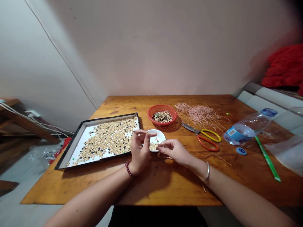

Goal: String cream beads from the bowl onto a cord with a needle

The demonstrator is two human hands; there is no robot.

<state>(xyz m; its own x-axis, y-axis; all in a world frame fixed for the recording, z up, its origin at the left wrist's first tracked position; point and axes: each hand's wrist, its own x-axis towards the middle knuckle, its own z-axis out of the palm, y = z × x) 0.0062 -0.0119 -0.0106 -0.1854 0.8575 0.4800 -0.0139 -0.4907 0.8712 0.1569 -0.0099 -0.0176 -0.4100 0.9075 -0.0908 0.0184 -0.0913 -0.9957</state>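
My right hand is pinched closed on a string of beads, whose beaded part hangs beneath the fingers. A thin bare end of the string rises from the fingertips toward my left hand. The left hand is turned palm inward, thumb raised against the fingers, the index finger reaching over a small white dish. What its fingertips hold is too small to make out. Pale beads lie in the dish, partly hidden by both hands. Left of them, a black-edged tray carries many loose cream and black beads.
Behind the dish stands a red basket with finished-looking bead strings. A tangle of pink cord, scissors with orange and yellow handles, a plastic bottle, a blue cap and a green strip lie to the right.
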